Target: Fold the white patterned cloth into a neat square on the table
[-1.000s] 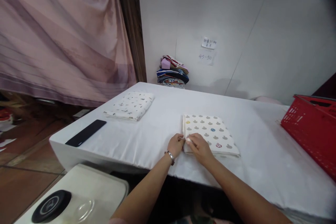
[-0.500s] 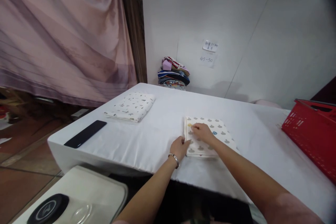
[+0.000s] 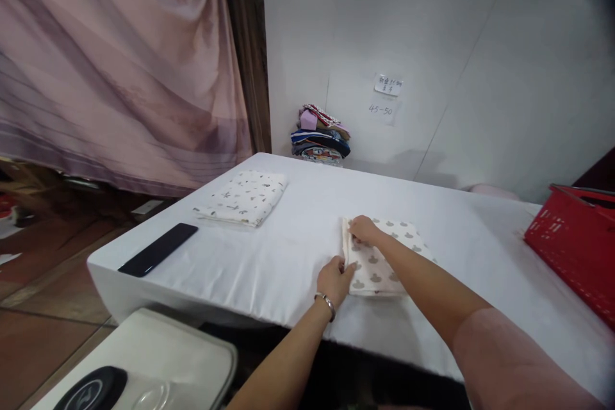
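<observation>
A folded white cloth with grey prints (image 3: 377, 262) lies on the white-covered table (image 3: 298, 237) in front of me. At its near left edge is my left hand (image 3: 335, 282), thumb over the top and fingers at the side, pinching the layers. My right hand (image 3: 365, 230) is closed on the cloth's far left corner, and its forearm crosses over the right part of the cloth. A second folded white cloth with small dark prints (image 3: 245, 197) lies apart to the left.
A black phone (image 3: 158, 250) lies by the table's left edge. To the right stands a red basket (image 3: 571, 243). Stacked folded fabrics (image 3: 320, 134) are by the wall, below paper notes (image 3: 384, 99). A white appliance-like object (image 3: 182, 359) sits below the table's front left.
My right hand has moved slightly farther away, from the top of the printed cloth to its far left corner. My left hand stays at the edge. The view has shifted slightly.
</observation>
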The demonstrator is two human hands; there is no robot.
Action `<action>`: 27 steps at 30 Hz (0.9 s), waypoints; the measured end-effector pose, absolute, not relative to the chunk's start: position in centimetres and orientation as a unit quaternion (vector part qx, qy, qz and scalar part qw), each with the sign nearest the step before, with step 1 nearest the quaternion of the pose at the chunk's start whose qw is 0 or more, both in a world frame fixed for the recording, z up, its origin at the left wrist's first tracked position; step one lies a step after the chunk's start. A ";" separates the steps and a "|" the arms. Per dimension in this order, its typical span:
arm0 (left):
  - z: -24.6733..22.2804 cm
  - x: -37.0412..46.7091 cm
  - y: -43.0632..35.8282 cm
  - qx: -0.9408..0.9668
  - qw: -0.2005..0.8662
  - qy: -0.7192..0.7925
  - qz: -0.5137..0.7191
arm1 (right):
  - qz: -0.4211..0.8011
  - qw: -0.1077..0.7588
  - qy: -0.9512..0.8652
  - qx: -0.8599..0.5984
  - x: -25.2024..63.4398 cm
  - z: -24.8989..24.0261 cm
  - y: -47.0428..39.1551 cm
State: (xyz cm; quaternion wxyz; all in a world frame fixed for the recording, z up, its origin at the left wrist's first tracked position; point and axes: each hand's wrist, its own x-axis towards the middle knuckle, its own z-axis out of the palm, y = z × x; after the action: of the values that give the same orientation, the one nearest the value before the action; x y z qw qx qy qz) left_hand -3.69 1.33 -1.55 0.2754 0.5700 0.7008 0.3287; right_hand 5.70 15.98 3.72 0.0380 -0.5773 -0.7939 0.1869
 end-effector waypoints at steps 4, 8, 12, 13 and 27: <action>-1.7 -3.7 1.3 0.575 0.267 0.705 0.318 | 0.234 0.070 -0.765 -0.597 5.3 3.6 16.0; -2.0 -3.7 1.4 0.584 0.257 0.700 0.321 | 0.249 0.092 -0.752 -0.603 4.6 3.1 15.7; -2.3 -3.7 1.4 0.588 0.249 0.696 0.329 | 0.235 0.096 -0.760 -0.598 4.3 2.8 15.4; -2.3 -3.7 1.4 0.588 0.249 0.695 0.330 | 0.230 0.096 -0.765 -0.595 4.3 2.8 15.3; -2.4 -3.8 1.4 0.601 0.236 0.694 0.318 | 0.213 0.085 -0.773 -0.592 3.5 2.9 17.4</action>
State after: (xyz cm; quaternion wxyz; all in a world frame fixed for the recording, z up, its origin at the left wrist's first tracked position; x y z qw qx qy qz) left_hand -3.76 1.37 -2.40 0.2360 0.6010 0.6944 0.3177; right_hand 3.54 17.43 2.93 0.0854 -0.5920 -0.7727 0.2125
